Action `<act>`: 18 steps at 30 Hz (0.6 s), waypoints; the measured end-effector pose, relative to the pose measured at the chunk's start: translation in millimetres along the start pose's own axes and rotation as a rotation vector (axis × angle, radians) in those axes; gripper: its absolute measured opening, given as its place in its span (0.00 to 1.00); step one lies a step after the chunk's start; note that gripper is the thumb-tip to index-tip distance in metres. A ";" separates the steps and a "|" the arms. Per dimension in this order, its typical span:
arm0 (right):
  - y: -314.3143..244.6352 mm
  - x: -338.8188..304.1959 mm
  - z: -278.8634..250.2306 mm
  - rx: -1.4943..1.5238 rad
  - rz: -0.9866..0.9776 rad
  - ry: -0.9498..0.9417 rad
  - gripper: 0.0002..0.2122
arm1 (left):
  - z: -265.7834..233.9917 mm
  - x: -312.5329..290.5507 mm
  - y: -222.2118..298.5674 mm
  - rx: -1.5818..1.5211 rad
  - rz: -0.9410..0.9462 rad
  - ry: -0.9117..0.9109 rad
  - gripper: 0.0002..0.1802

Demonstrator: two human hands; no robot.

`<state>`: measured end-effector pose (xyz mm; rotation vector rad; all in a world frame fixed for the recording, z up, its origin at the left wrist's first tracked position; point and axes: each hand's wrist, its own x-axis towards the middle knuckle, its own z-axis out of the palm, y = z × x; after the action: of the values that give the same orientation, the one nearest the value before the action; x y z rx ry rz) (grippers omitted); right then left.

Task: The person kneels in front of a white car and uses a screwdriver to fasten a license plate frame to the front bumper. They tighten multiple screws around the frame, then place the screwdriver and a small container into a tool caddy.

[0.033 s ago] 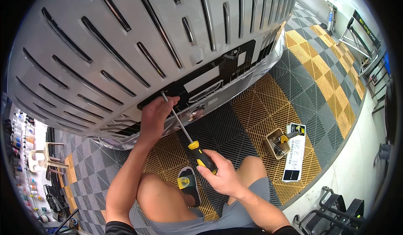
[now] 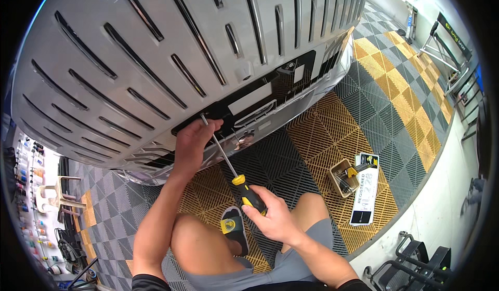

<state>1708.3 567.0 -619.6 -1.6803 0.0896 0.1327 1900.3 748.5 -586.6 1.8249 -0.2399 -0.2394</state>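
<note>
A long-shafted screwdriver with a yellow and black handle runs slantwise up to the dark number-plate recess of the pale car front. My right hand is wrapped round its handle. At the far end of the shaft, my left hand has its fingers closed about the metal near the tip, against the recess. Whether a screw sits at the tip is too small to tell. The pale car panel with dark and chrome slots rises above both hands.
On the black and tan grid floor tiles, a small tan box of tools stands beside a white number plate. A black-framed seat is at the lower right. A pale plastic stool stands at the left.
The view has shifted very slightly. Both hands keep their hold, and the screwdriver's handle lies a touch further left.
</note>
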 end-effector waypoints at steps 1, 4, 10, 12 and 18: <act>-2.5 -4.7 5.7 0.035 -0.055 0.019 0.22 | -2.4 -1.0 2.2 -0.034 0.002 -0.005 0.16; -11.7 -13.3 23.0 0.122 -0.084 0.055 0.21 | -8.9 9.3 5.2 -0.093 -0.017 -0.015 0.17; -24.2 -12.5 33.3 0.089 -0.061 0.122 0.22 | -6.3 16.2 -0.8 -0.069 -0.021 -0.030 0.17; -26.3 -13.5 28.7 -0.173 -0.217 0.253 0.22 | -7.5 13.1 -0.2 -0.051 -0.015 -0.039 0.18; -46.3 -18.7 19.2 -0.308 -0.416 0.467 0.19 | -2.2 11.3 8.7 -0.191 -0.192 0.044 0.23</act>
<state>1695.5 591.0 -573.5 -1.9725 0.0691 -0.5879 1911.4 745.0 -578.1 1.6614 -0.0099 -0.3441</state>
